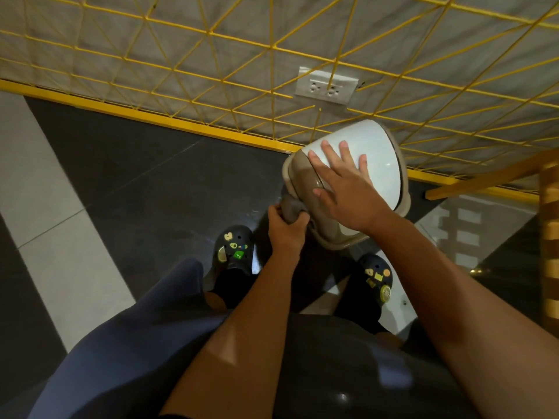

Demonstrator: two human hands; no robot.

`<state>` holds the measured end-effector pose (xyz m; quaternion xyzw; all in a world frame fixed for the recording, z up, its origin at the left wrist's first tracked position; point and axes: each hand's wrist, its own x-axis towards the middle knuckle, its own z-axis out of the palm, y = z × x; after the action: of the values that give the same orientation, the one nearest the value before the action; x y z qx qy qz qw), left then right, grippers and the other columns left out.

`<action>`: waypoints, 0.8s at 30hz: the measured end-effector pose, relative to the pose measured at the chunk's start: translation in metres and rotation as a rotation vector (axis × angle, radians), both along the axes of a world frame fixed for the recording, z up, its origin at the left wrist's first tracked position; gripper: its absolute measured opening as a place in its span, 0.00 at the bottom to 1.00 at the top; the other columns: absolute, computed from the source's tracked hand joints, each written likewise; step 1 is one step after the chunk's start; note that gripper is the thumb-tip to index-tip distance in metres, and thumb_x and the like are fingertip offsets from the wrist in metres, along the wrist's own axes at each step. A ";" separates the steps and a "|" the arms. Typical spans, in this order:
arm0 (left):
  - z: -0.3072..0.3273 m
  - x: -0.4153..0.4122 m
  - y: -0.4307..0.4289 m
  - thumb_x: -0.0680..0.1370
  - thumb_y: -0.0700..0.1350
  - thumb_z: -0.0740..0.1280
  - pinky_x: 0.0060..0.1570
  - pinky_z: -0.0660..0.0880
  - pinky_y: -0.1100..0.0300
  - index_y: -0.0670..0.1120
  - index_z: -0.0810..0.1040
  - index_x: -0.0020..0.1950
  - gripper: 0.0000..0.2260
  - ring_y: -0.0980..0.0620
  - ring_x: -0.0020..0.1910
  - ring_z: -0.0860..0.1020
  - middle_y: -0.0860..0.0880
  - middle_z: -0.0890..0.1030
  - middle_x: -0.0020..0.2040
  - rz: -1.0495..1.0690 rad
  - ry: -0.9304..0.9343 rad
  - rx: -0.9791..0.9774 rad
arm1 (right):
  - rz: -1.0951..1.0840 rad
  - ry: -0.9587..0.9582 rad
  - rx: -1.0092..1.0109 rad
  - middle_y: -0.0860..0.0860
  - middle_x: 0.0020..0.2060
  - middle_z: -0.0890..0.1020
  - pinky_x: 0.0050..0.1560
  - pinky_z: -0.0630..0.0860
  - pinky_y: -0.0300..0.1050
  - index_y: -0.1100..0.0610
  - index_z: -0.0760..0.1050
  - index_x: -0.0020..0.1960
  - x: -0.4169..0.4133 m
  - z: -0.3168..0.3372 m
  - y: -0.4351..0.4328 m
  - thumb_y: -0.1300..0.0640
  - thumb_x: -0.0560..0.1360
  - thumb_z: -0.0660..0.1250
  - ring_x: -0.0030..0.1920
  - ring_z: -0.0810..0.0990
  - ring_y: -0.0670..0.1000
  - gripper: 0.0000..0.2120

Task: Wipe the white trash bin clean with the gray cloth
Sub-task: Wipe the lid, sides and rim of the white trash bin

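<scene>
The white trash bin (382, 158) with a tan-brown lid frame stands on the dark floor near the yellow grid fence, seen from above. My right hand (341, 182) lies flat on its white swing lid, fingers spread and straight. My left hand (286, 226) grips the gray cloth (291, 205), bunched up, and holds it against the bin's left side just below the lid rim. The bin's body is mostly hidden under the lid and my hands.
A yellow wire grid fence (272, 49) runs along the gray wall behind the bin, with a white power outlet (326, 85) behind it. A wooden piece (549, 237) stands at the right. My feet in dark clogs (234, 251) stand on black and white floor tiles.
</scene>
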<state>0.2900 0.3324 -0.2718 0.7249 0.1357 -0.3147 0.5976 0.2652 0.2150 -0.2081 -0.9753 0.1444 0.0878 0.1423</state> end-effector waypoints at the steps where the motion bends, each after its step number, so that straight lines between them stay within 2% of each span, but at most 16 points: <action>1: 0.001 0.007 -0.001 0.71 0.36 0.67 0.44 0.72 0.57 0.45 0.67 0.53 0.15 0.49 0.45 0.75 0.44 0.75 0.49 -0.008 -0.006 -0.004 | -0.004 -0.003 0.006 0.54 0.76 0.51 0.71 0.44 0.63 0.51 0.51 0.75 0.000 0.000 0.001 0.50 0.79 0.55 0.75 0.45 0.61 0.27; 3: 0.001 0.016 -0.002 0.72 0.35 0.67 0.44 0.71 0.58 0.44 0.66 0.53 0.15 0.48 0.45 0.74 0.44 0.74 0.49 -0.007 -0.005 -0.020 | -0.012 -0.010 0.012 0.54 0.76 0.50 0.71 0.43 0.63 0.51 0.50 0.75 0.000 -0.001 0.001 0.50 0.79 0.55 0.75 0.44 0.61 0.27; 6: 0.002 0.010 0.000 0.72 0.35 0.67 0.46 0.72 0.56 0.40 0.67 0.60 0.18 0.48 0.48 0.74 0.43 0.74 0.52 0.004 0.036 -0.006 | -0.016 -0.015 0.003 0.53 0.76 0.50 0.71 0.43 0.63 0.50 0.50 0.75 -0.001 -0.003 0.002 0.50 0.79 0.54 0.75 0.44 0.60 0.27; 8: 0.001 -0.005 0.002 0.72 0.37 0.68 0.48 0.73 0.57 0.40 0.67 0.62 0.20 0.49 0.50 0.75 0.44 0.75 0.54 -0.015 0.058 0.020 | -0.018 -0.026 0.007 0.53 0.76 0.50 0.71 0.43 0.63 0.50 0.50 0.75 -0.001 -0.004 0.002 0.50 0.79 0.55 0.75 0.44 0.60 0.27; 9: 0.000 -0.012 0.003 0.72 0.38 0.68 0.46 0.73 0.60 0.41 0.68 0.61 0.20 0.50 0.48 0.75 0.45 0.76 0.53 -0.010 0.074 0.023 | -0.018 -0.032 0.011 0.53 0.76 0.50 0.71 0.42 0.63 0.51 0.50 0.75 -0.001 -0.005 0.002 0.50 0.79 0.55 0.75 0.44 0.60 0.27; 12: -0.003 -0.022 0.004 0.72 0.40 0.69 0.32 0.69 0.71 0.46 0.68 0.57 0.17 0.59 0.39 0.73 0.53 0.75 0.45 0.011 0.101 0.039 | -0.017 -0.038 0.014 0.53 0.76 0.50 0.71 0.42 0.63 0.50 0.50 0.75 -0.002 -0.007 0.001 0.51 0.79 0.55 0.75 0.43 0.60 0.27; 15: -0.005 -0.020 0.002 0.71 0.39 0.69 0.35 0.72 0.67 0.44 0.69 0.57 0.17 0.55 0.40 0.74 0.50 0.75 0.46 0.015 0.104 0.021 | -0.019 -0.044 0.021 0.53 0.76 0.50 0.71 0.41 0.62 0.50 0.50 0.75 -0.003 -0.007 0.001 0.51 0.79 0.55 0.75 0.43 0.59 0.27; 19: -0.006 -0.005 0.002 0.72 0.37 0.68 0.25 0.71 0.73 0.42 0.69 0.56 0.15 0.57 0.34 0.74 0.50 0.75 0.41 -0.005 0.073 0.000 | -0.021 -0.051 0.030 0.53 0.76 0.49 0.71 0.41 0.61 0.50 0.50 0.75 -0.003 -0.006 0.001 0.50 0.79 0.55 0.75 0.42 0.59 0.27; 24: -0.011 0.031 -0.003 0.73 0.36 0.68 0.33 0.73 0.64 0.45 0.66 0.51 0.13 0.55 0.37 0.74 0.50 0.74 0.41 -0.025 0.041 -0.034 | -0.020 -0.067 0.044 0.52 0.76 0.50 0.71 0.40 0.60 0.50 0.50 0.75 -0.003 -0.007 0.002 0.50 0.79 0.54 0.75 0.42 0.58 0.27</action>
<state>0.3207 0.3296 -0.2824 0.7097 0.1333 -0.3392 0.6029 0.2620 0.2173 -0.2147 -0.9728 0.1473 0.0567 0.1693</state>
